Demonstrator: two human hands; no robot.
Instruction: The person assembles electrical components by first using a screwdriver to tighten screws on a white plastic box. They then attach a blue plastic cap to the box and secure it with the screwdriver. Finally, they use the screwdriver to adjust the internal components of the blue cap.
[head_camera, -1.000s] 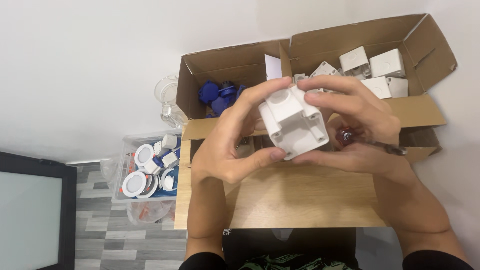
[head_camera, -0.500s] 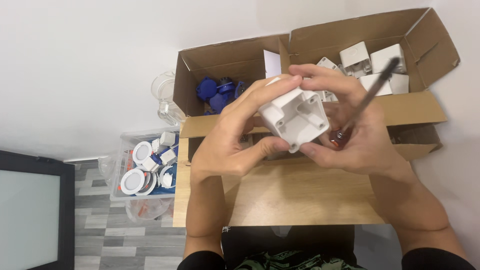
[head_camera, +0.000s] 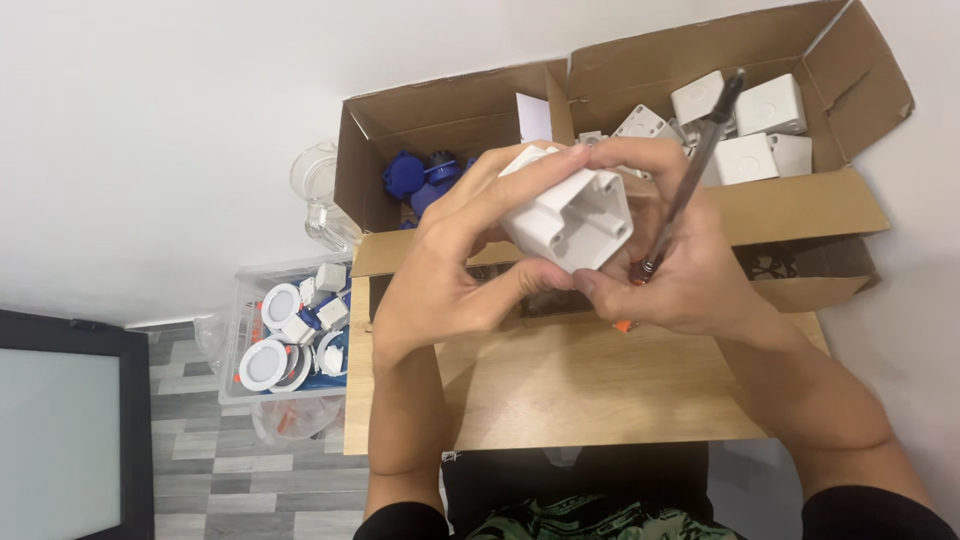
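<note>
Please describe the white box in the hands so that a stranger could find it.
Over the cardboard box on the wooden table, both hands grip one white square plastic box. Unlike the white boxes lying inside the carton, it is lifted, open side toward the camera.

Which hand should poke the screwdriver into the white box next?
Probably the right hand: it already holds the screwdriver, right beside the white junction box. The left hand is wrapped around the box, holding it.
</note>
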